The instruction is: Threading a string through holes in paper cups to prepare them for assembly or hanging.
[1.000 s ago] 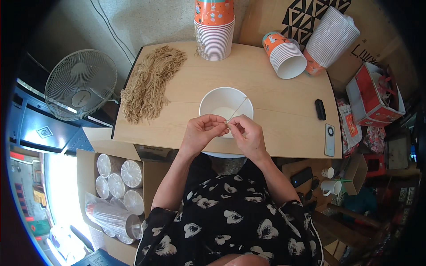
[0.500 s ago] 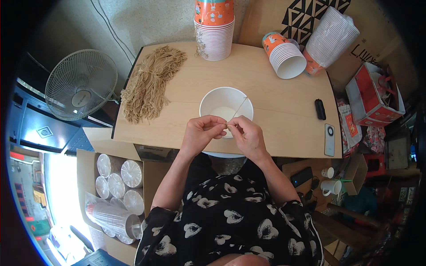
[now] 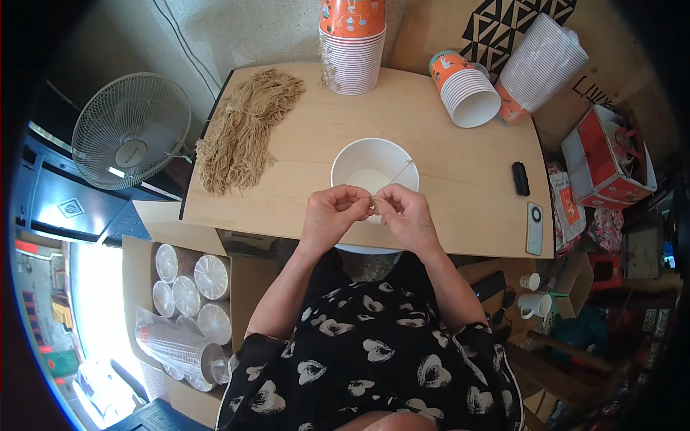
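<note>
A white paper bucket [image 3: 348,159] stands near the front edge of the table, partly hidden behind my hands. Attached at its upper right rim is a thin tan string [image 3: 399,175], which runs across the opening to my fingers. My left hand [image 3: 335,217] pinches the string's end between thumb and index finger. Right beside it, my right hand [image 3: 407,218] is closed in a pinch on the same string, the fingertips of both hands nearly touching. The exact shape of the string between them is too small to make out.
A heap of tan strings [image 3: 248,129] lies on the table's left. Stacked paper buckets [image 3: 352,61] stand at the back, with another stack [image 3: 471,93] on its side to the right. A black object [image 3: 520,178] and a phone [image 3: 534,228] lie near the right edge. A fan [image 3: 131,131] stands left.
The view has shifted slightly, so the bucket appears a little further right. My fingertips have moved a little on the string, and both hands still pinch it.
</note>
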`<action>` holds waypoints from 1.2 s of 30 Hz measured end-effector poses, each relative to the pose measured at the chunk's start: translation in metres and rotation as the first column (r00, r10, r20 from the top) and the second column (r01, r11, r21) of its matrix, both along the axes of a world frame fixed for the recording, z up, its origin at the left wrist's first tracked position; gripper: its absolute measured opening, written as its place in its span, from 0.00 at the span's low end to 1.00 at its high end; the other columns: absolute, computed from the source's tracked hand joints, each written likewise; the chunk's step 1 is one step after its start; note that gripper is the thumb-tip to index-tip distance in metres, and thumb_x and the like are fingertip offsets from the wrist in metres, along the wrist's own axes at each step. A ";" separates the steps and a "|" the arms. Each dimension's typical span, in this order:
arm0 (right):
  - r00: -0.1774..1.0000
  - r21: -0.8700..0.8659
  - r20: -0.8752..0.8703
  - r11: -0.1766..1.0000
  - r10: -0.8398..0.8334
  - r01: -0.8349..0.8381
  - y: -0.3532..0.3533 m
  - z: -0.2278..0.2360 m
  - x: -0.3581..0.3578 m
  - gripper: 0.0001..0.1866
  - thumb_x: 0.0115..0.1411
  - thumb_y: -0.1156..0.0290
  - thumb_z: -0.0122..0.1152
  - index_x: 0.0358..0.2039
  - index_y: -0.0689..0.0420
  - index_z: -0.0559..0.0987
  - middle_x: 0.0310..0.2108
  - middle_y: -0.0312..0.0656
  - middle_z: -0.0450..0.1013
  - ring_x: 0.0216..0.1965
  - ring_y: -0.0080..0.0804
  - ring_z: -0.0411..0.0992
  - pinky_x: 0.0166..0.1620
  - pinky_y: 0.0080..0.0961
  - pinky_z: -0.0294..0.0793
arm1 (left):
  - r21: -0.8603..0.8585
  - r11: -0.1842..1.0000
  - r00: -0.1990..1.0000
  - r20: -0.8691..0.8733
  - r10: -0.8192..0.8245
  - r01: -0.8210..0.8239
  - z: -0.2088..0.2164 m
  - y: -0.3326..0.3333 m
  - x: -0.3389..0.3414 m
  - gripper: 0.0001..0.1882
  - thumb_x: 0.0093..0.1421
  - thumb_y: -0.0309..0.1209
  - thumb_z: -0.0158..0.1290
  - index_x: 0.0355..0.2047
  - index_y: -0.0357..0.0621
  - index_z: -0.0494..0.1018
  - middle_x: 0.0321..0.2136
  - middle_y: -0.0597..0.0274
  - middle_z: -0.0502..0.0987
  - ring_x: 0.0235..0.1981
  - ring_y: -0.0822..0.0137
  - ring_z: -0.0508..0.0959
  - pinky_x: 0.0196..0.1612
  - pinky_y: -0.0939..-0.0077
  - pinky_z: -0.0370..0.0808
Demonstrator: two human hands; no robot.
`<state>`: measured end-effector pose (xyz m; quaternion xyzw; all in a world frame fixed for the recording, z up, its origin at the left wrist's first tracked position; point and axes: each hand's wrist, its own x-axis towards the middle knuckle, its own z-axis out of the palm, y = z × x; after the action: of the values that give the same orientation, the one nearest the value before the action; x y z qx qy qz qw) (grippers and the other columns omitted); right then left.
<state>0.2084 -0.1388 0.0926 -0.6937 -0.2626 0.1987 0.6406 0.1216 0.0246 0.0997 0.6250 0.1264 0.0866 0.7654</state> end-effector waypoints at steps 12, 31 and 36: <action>0.994 -0.017 -0.113 1.000 -0.004 0.002 0.003 0.008 0.002 0.06 0.67 0.76 0.61 0.35 0.66 0.81 0.28 0.38 0.79 0.28 0.17 0.75 0.30 0.16 0.74 | 0.093 0.995 0.999 0.048 0.022 -0.026 0.002 -0.004 -0.001 0.07 0.63 0.22 0.60 0.40 0.29 0.80 0.33 0.58 0.85 0.37 0.72 0.85 0.43 0.80 0.82; 0.996 0.028 -0.080 0.999 0.039 -0.037 -0.006 0.017 -0.001 0.09 0.69 0.76 0.56 0.41 0.67 0.82 0.29 0.38 0.79 0.26 0.18 0.73 0.31 0.16 0.74 | 0.030 0.997 0.997 0.019 -0.071 0.070 -0.005 0.009 0.003 0.08 0.66 0.24 0.59 0.42 0.30 0.80 0.34 0.58 0.85 0.37 0.72 0.84 0.44 0.78 0.82; 0.999 -0.004 -0.003 0.999 -0.034 0.034 -0.005 0.020 0.005 0.08 0.67 0.77 0.57 0.42 0.66 0.82 0.30 0.36 0.79 0.28 0.18 0.72 0.34 0.16 0.73 | -0.032 0.993 0.993 -0.004 -0.117 0.117 -0.004 0.009 0.003 0.07 0.66 0.24 0.58 0.41 0.31 0.79 0.35 0.61 0.83 0.37 0.72 0.83 0.43 0.79 0.81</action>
<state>0.2131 -0.1438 0.1127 -0.6992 -0.2493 0.1894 0.6427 0.1251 0.0337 0.0953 0.6195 0.0930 0.0377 0.7786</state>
